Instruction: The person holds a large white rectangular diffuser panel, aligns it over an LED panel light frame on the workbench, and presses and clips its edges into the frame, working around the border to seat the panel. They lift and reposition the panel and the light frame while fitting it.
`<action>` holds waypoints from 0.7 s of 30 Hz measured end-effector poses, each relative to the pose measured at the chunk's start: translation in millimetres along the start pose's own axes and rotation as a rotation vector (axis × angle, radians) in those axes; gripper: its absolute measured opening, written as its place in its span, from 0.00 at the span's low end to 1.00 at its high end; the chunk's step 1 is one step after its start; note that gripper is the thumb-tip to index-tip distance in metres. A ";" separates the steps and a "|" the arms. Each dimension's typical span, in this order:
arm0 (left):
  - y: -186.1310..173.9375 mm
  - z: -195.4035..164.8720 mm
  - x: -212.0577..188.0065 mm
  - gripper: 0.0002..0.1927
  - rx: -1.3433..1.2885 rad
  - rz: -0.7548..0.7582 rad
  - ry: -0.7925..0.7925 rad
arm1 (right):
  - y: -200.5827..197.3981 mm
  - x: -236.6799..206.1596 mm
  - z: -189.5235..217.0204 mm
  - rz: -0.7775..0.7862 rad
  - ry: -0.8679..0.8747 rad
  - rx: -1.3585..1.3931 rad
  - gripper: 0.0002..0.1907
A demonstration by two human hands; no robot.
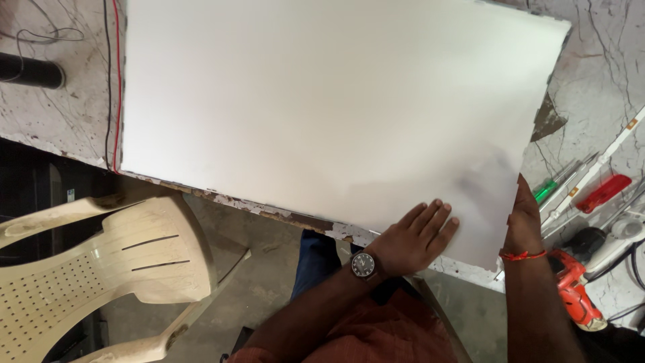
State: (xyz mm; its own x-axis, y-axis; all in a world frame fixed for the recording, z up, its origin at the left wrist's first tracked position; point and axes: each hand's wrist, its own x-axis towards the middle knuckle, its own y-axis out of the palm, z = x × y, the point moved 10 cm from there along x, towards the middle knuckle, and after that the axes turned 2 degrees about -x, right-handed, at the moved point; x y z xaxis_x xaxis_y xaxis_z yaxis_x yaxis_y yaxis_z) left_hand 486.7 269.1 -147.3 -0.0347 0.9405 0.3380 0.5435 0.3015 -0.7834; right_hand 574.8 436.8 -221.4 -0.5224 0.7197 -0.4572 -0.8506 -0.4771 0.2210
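A large white sheet (322, 101) lies flat on a marble-patterned table (598, 74) and covers most of it. My left hand (416, 235), with a wristwatch on the wrist, lies palm down with fingers together on the sheet's near right corner. My right hand (523, 218), with a red thread around the wrist, is at the sheet's right edge, fingers curled against that edge; whether it pinches the edge is hidden.
To the right of the sheet lie a green-handled screwdriver (545, 190), a red tool (605, 193), a white strip (598, 165) and an orange power tool (574, 289). A cream plastic chair (101, 262) stands at the lower left. Red and black wires (113, 81) and a black cylinder (30, 70) are at the left.
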 end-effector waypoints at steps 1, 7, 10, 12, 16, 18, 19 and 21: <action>1.0 2.2 2.0 0.24 -0.003 0.008 -0.018 | -1.7 -0.4 -1.5 -0.017 0.012 -0.017 0.35; -10.5 0.2 10.8 0.22 0.017 -0.031 0.015 | -19.2 1.9 -10.8 -0.045 -0.016 -0.040 0.31; -19.8 -4.9 10.3 0.21 0.011 -0.068 0.006 | -32.1 8.3 -15.4 -0.069 -0.029 -0.194 0.25; -23.8 -8.6 10.1 0.21 0.002 -0.086 -0.001 | -35.0 12.2 -15.7 -0.072 -0.051 -0.260 0.26; -34.7 -14.0 8.2 0.20 0.003 -0.198 -0.009 | -23.5 17.6 -13.7 -0.064 -0.096 -0.303 0.26; -33.9 -14.1 7.1 0.20 -0.017 -0.209 -0.008 | -19.8 16.6 -9.3 -0.065 -0.122 -0.319 0.26; -33.0 -13.3 6.7 0.20 -0.028 -0.214 -0.009 | -16.1 15.1 -5.4 -0.064 -0.135 -0.334 0.26; -25.1 -10.3 7.2 0.20 -0.005 -0.175 -0.016 | -10.1 7.9 5.4 -0.071 -0.158 -0.349 0.26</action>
State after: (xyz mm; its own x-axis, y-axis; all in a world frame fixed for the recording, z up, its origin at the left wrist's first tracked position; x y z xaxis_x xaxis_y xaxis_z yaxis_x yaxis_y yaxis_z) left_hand 481.4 266.7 -119.9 -0.1423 0.8761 0.4606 0.5323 0.4601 -0.7106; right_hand 578.9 450.0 -222.6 -0.4886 0.8129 -0.3169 -0.8279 -0.5466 -0.1258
